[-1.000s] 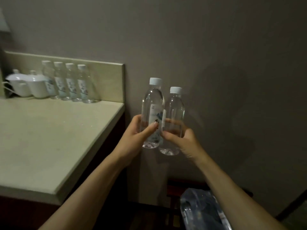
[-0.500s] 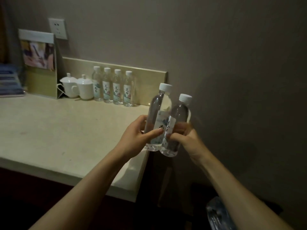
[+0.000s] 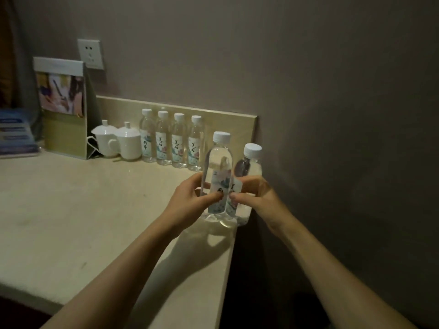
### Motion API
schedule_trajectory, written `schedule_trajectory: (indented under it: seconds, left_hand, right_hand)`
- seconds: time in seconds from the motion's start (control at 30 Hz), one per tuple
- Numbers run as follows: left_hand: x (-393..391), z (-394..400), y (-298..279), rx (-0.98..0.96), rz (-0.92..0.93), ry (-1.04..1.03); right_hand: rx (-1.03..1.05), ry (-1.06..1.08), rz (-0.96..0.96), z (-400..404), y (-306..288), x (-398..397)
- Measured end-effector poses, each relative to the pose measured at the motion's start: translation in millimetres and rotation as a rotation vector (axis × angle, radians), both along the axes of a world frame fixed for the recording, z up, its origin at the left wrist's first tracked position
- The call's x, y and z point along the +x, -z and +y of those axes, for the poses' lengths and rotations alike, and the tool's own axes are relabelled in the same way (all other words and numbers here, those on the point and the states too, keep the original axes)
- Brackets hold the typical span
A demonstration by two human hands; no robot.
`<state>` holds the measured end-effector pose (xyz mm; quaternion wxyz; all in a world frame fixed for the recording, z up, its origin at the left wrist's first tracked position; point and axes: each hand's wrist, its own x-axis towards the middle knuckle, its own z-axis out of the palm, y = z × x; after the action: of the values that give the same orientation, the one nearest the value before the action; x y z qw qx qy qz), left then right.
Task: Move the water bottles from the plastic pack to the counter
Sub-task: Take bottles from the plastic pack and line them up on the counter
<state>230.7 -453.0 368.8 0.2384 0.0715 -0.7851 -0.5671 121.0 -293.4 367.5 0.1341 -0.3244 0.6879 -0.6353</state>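
Note:
My left hand [image 3: 190, 200] grips a clear water bottle [image 3: 217, 162] with a white cap and a printed label. My right hand [image 3: 257, 198] grips a second bottle [image 3: 249, 167] of the same kind, pressed against the first. Both bottles are upright over the right end of the beige counter [image 3: 71, 210], near its right edge; whether their bases touch it I cannot tell. A row of several matching bottles [image 3: 172, 141] stands at the back of the counter against the low backsplash. The plastic pack is out of view.
Two white lidded cups [image 3: 118, 141] stand left of the bottle row. A standing brochure card [image 3: 63, 105] and a blue stack [image 3: 16, 134] are at the back left. A wall socket [image 3: 90, 53] is above. The grey wall closes the right side.
Both hands carried the two bottles left from beside the counter to above its right end. The view turned left, and the plastic pack on the floor dropped out of sight.

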Motion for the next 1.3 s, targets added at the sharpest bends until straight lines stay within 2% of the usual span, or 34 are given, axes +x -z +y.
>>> schedule_trajectory:
  seconds: [0.27, 0.5, 0.7, 0.77, 0.87, 1.03, 1.3]
  left_hand:
    - [-36, -26, 14, 0.035, -0.05, -0.038]
    - [-69, -64, 18, -0.029, -0.044, -0.002]
    - [-88, -94, 23, -0.142, -0.061, 0.072]
    - [-93, -100, 23, -0.309, -0.09, 0.083]
    - [-97, -107, 19, -0.527, -0.149, 0.058]
    - [-95, -110, 20, -0.512, -0.144, 0.072]
    - [-96, -109, 25, -0.401, -0.084, 0.006]
  right_hand:
    - [0.006, -0.09, -0.052, -26, 6, -31]
    - [0.081, 0.001, 0.015, -55, 9, -52]
    - [0.014, -0.045, -0.032, -67, 13, -59]
    - [0.083, 0.006, -0.019, -65, 14, -56]
    - [0.293, 0.195, 0.106, -68, 21, -46]
    - [0.413, 0.532, 0.199, -78, 31, -26]
    - [0.381, 0.656, 0.236, -94, 37, -21]
